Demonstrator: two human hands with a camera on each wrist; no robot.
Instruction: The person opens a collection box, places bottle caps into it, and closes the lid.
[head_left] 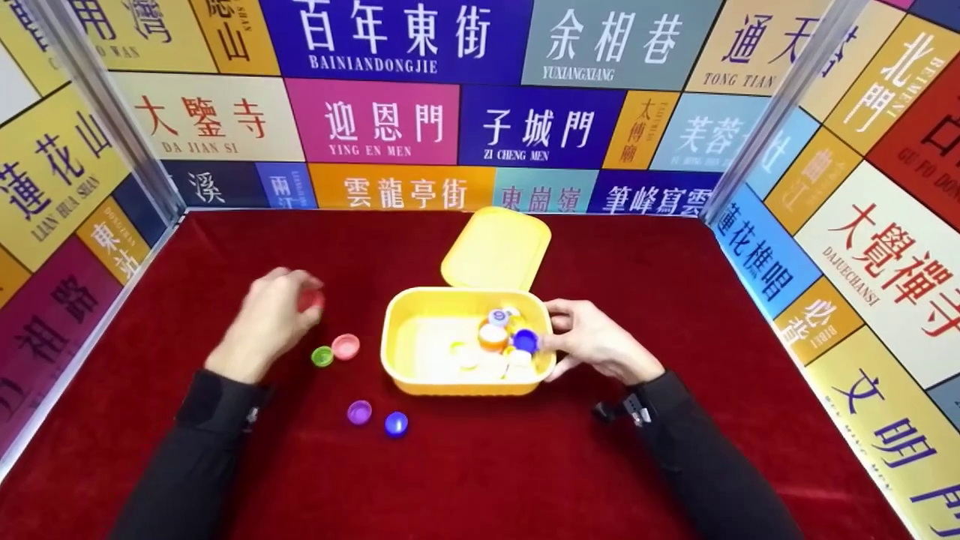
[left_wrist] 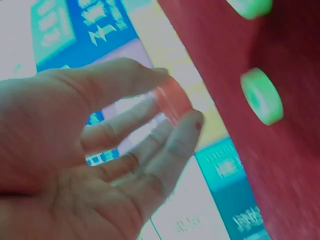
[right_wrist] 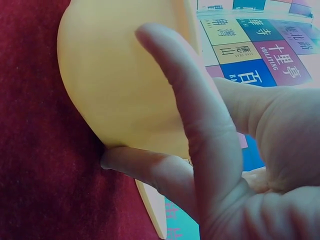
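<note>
Head view is showing the left hand (head_left: 266, 322) hovering over the red tabletop (head_left: 480, 465), its grip pinching a red bottle cap (head_left: 310, 301) between thumb and fingertips. Just beside it, a green cap (head_left: 322, 356) and a pink cap (head_left: 346, 346) are lying touching each other; a purple cap (head_left: 359, 412) and a blue cap (head_left: 396, 424) are sitting nearer the person. The right hand (head_left: 596, 343) is gripping the right wall of the open yellow box (head_left: 420, 379), thumb over the rim, fingers pressing outside. Several caps are lying inside the box.
</note>
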